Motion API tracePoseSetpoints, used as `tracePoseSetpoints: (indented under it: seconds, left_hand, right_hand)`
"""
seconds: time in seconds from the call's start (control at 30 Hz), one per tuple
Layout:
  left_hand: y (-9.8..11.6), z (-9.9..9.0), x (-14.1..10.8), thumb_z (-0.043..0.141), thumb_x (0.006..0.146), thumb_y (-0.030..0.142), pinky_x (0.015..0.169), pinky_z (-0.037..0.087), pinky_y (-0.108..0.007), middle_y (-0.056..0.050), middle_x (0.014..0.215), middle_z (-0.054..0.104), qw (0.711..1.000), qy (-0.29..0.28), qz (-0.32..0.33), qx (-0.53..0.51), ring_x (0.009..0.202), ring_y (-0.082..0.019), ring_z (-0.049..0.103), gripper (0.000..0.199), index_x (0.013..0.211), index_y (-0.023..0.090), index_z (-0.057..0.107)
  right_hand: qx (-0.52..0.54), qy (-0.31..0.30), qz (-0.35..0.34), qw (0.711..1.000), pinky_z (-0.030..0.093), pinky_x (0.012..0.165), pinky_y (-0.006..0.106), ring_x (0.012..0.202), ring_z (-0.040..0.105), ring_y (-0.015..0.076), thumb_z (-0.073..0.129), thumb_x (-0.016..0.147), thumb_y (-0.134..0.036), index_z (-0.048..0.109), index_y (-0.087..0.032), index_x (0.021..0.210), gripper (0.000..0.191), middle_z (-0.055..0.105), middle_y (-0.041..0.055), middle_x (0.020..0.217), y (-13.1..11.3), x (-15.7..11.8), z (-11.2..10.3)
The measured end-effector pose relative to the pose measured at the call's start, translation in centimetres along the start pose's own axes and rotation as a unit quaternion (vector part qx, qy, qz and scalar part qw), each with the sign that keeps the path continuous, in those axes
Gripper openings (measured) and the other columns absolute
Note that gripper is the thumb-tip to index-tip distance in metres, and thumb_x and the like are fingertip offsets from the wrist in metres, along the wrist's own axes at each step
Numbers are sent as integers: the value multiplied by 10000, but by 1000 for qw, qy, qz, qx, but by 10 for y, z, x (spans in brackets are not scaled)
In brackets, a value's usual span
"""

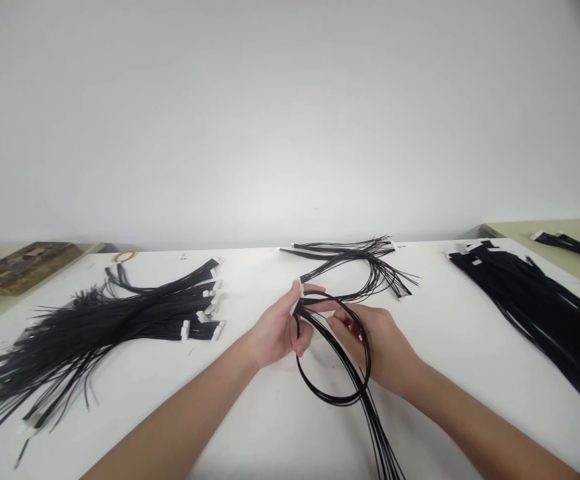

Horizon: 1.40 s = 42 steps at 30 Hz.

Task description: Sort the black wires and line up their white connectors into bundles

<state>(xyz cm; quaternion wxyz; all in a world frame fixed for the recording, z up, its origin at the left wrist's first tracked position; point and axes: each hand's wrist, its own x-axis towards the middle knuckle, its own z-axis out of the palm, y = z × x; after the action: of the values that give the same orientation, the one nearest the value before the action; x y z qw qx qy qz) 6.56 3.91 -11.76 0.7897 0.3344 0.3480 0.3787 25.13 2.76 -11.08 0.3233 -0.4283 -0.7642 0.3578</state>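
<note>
Near the middle, my left hand (283, 327) pinches a small white connector (296, 303) between thumb and fingers. From that connector a black wire bundle (347, 363) runs down toward the bottom edge, with some wires curving round in a loop. My right hand (373, 340) is just right of the connector, its fingers bent and closed at the wires; which wires lie between the fingertips is hard to see. Behind my hands, loose black wires (370, 263) with white connectors lie spread on the white table (250, 413).
A large pile of black wires (120, 317) with white connectors lies at the left. Thick black wire bundles (535, 300) lie at the right. An orange ring (125, 256) and a brown wooden block (25, 267) are at the back left. More bundles (573, 245) rest at the far right.
</note>
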Motion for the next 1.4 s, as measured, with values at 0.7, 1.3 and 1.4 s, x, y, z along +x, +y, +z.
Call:
tracePoseSetpoints:
  seconds: [0.7, 1.3, 1.4]
  left_hand:
    - [3, 3, 0, 393, 830, 606, 338, 293, -191, -116, 1186, 610, 1000, 26, 4, 9, 312, -38, 447, 452, 1089, 257, 516]
    - [2, 3, 0, 377, 841, 596, 348, 320, -207, -9, 751, 626, 1000, 18, 2, 23, 315, -55, 411, 465, 1085, 228, 525]
    - [1, 3, 1, 371, 846, 593, 350, 315, -199, 2, 716, 603, 1000, 14, 4, 21, 317, -51, 410, 454, 1070, 230, 525]
  right_hand:
    - [584, 47, 88, 806, 387, 454, 248, 501, 449, 93, 485, 837, -325, 587, -210, 801, 158, 450, -9, 669, -7, 2, -71]
    - [444, 224, 35, 867, 447, 532, 246, 514, 422, 76, 576, 831, -379, 613, -293, 968, 165, 411, -42, 629, 1, 13, -58]
    - [319, 226, 23, 920, 344, 444, 242, 456, 353, 76, 639, 777, -325, 648, -280, 984, 212, 432, -47, 557, -2, 8, -52]
